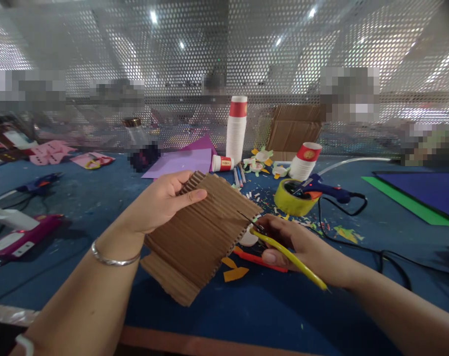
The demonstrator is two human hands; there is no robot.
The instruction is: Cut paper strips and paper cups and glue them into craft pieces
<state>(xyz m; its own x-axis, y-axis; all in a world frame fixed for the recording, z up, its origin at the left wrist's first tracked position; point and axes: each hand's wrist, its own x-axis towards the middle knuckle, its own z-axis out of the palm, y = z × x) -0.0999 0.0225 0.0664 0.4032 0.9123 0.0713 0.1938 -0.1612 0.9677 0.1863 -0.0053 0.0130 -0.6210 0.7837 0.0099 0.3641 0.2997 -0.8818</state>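
Note:
My left hand (172, 200) pinches the upper left edge of a piece of brown corrugated cardboard (205, 227), thumb on top. The cardboard is held tilted over the table, and a narrow flap (172, 282) sticks out at its lower left. In my right hand (294, 242) is a pair of scissors (259, 227), fingers closed around it. One thin dark blade lies over the cardboard's right corner. A long yellow piece (291, 259) crosses the hand; whether it is the handle I cannot tell. Below are a red strip (261, 259) and orange paper scraps (235, 273).
Behind the cardboard stand stacked paper cups (236, 131), a second cup stack (305, 160) and purple paper (183, 162). To the right, a blue glue gun (324, 189) rests on a yellow tape roll (293, 202), its cable trailing. A magenta device (24, 235) lies left.

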